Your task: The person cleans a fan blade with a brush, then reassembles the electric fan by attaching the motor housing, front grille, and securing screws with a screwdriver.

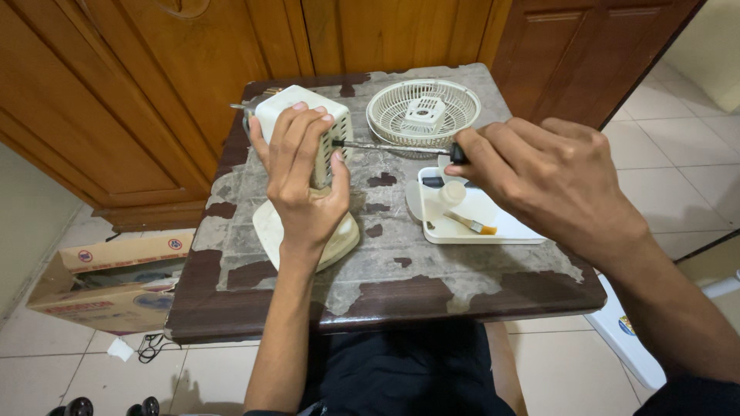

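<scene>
With the left hand (304,181) clamped round the cream fan housing (308,127), the right hand (539,173) pinching the screwdriver (389,146) should keep it square to the screw.

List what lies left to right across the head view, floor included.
cardboard box → cream fan body gripped by the left hand → screwdriver shaft → white tray, round fan grille behind it → right hand.

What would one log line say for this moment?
left hand: grips fan motor housing | right hand: holds screwdriver, tip at housing | fan grille: on table
</scene>
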